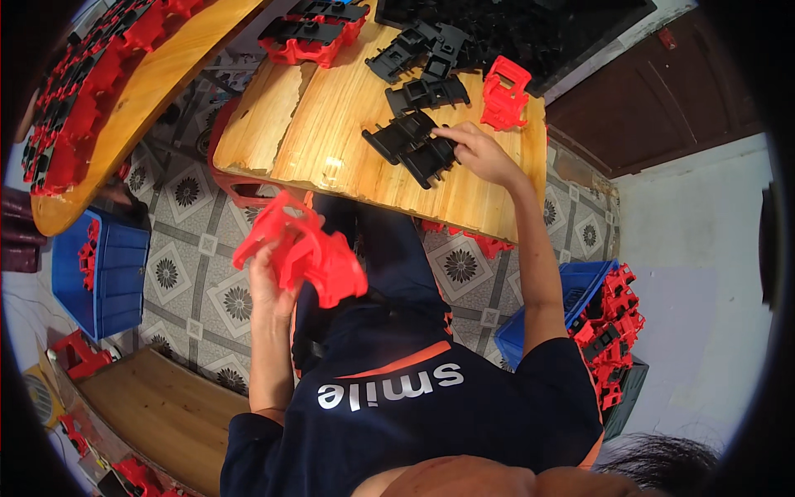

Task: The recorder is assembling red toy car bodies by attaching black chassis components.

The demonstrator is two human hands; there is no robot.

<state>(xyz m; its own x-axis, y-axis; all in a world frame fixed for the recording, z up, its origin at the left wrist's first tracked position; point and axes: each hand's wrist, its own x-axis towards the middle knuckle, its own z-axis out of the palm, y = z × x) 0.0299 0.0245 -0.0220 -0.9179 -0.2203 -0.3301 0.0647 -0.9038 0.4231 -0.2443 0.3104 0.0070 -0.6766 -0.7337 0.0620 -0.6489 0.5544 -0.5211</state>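
Note:
My left hand is closed round a red plastic frame with cut-outs, held up over my lap short of the table's front edge. On the wooden table, my right hand reaches over a black plastic piece made of two joined sections. Its stretched index finger touches the far right edge of that piece, while the other fingers look partly bent and hold nothing I can see. Just beyond lie another black piece and a loose heap of black parts. A second red frame rests to their right.
A red-and-black assembly sits at the table's far left. Many more line a wooden board on the left. Blue bins of red parts stand on the tiled floor either side. A large black tray occupies the far right.

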